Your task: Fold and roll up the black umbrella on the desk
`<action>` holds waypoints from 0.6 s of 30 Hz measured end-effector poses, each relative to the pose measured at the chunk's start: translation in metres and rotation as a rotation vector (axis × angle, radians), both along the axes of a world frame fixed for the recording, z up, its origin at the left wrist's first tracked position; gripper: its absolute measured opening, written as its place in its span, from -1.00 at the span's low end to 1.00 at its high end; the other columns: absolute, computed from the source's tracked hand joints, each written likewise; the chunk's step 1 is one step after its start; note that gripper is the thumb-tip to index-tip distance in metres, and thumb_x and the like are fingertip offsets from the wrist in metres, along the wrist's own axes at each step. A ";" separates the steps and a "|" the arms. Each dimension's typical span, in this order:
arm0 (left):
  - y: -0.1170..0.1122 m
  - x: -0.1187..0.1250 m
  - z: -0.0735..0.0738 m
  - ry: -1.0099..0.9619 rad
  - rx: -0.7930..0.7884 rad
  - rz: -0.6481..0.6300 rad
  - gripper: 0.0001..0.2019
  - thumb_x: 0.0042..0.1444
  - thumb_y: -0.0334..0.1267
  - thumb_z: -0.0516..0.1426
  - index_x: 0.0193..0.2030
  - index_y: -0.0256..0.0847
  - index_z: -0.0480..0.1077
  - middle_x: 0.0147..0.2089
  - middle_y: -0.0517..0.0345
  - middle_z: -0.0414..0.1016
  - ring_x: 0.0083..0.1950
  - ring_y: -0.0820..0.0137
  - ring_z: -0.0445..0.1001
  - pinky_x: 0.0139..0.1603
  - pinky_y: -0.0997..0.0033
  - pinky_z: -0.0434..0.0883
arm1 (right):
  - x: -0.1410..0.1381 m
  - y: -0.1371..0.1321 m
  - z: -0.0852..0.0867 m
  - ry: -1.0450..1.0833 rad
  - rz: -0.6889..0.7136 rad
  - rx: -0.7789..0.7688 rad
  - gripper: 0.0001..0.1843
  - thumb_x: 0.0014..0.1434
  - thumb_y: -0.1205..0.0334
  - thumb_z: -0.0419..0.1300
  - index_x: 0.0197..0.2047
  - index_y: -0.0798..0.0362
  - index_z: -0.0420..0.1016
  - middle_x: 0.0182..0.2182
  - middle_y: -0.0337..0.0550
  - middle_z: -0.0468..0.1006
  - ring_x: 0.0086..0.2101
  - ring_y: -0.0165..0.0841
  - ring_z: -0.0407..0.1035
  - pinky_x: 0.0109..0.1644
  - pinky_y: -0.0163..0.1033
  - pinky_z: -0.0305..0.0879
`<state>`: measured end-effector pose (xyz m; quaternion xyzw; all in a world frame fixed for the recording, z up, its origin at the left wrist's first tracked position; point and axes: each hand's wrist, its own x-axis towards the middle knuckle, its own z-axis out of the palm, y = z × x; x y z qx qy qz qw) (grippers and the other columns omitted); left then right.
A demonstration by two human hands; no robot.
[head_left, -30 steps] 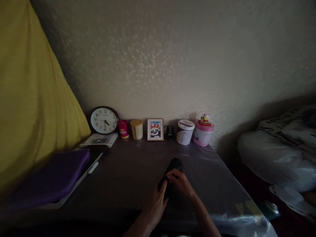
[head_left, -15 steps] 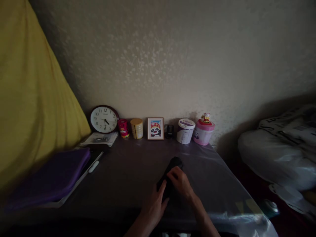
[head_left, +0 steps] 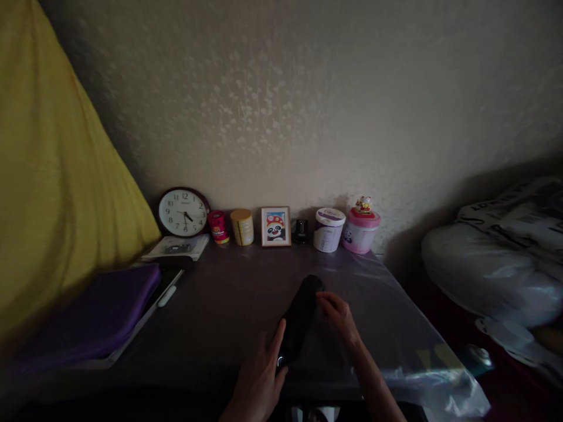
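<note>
A long black bundle that looks like a folded umbrella (head_left: pixel 299 313) lies slantwise over the dark tabletop, its far end pointing up and to the right. My left hand (head_left: pixel 264 363) is closed around its near end, thumb and fingers on either side, with a small shiny ring showing between them. My right hand (head_left: pixel 338 316) pinches at the umbrella's right edge near the far end; what exactly the fingertips hold, perhaps a fold of cloth, is too dark to make out.
Along the wall stand a clock (head_left: pixel 183 212), a red tub (head_left: pixel 219 227), a yellow canister (head_left: pixel 243 227), a framed panda picture (head_left: pixel 275 227), a white-purple tub (head_left: pixel 328 230) and a pink tub (head_left: pixel 360 232) with a figurine. A purple case (head_left: pixel 97 310) lies left; bags (head_left: pixel 492 264) sit right.
My right hand has moved from the middle of the umbrella to its right edge, still pinched. My left hand has slid slightly down and left, and more of the umbrella shows.
</note>
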<state>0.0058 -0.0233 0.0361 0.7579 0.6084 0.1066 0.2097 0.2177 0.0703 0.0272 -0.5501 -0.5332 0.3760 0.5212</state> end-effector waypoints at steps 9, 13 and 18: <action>0.002 0.010 -0.008 0.091 -0.012 0.017 -0.23 0.06 -0.48 -0.07 0.28 0.03 -0.47 0.27 -0.14 0.03 0.12 0.25 0.30 0.00 0.35 0.30 | -0.038 0.002 0.010 -0.371 0.373 0.200 -0.63 0.01 0.35 0.05 -0.10 -0.04 0.48 -0.20 -0.17 0.55 -0.20 -0.30 0.40 -0.05 -0.16 0.27; 0.005 0.011 -0.011 0.086 -0.010 0.011 -0.26 0.07 -0.48 -0.11 0.29 -0.04 -0.50 0.23 -0.13 0.12 0.03 0.31 0.37 -0.06 0.41 0.31 | -0.041 0.004 0.003 -0.341 0.356 0.219 -0.67 0.00 0.36 0.06 -0.18 -0.05 0.50 -0.23 -0.18 0.54 -0.21 -0.33 0.39 -0.09 -0.20 0.28; 0.006 0.011 -0.013 0.080 0.017 -0.014 -0.32 0.10 -0.45 -0.14 0.30 -0.06 -0.41 0.19 -0.09 0.18 0.10 0.30 0.30 -0.02 0.41 0.28 | -0.033 -0.008 0.007 -0.052 0.262 0.095 -0.79 -0.01 0.26 0.09 -0.31 0.00 0.52 -0.40 -0.24 0.51 -0.34 -0.38 0.36 -0.23 -0.28 0.26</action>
